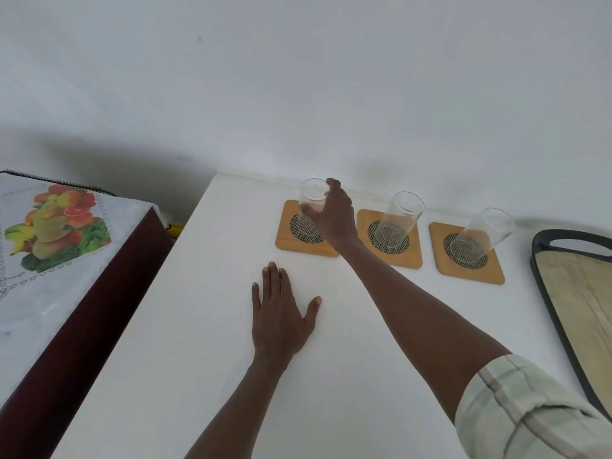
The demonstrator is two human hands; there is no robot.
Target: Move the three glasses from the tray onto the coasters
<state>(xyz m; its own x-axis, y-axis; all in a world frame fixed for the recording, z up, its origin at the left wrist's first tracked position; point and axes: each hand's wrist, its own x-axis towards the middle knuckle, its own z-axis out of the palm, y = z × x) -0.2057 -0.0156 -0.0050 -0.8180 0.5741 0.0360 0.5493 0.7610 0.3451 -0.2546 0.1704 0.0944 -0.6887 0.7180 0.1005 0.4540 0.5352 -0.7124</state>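
Note:
Three square wooden coasters lie in a row near the wall on the white table (364,326). A clear glass stands on each one. My right hand (334,217) reaches across and wraps around the left glass (309,207), which rests on the left coaster (288,241). Upright on the middle coaster (412,253) is the middle glass (399,215). The right glass (485,233) stands on the right coaster (490,274). Flat on the table, fingers spread, lies my left hand (280,313). The tray (563,293) at the right edge holds no glasses.
A dark cabinet (82,293) covered by a white cloth with a fruit print (56,226) stands to the left of the table. A white wall runs directly behind the coasters.

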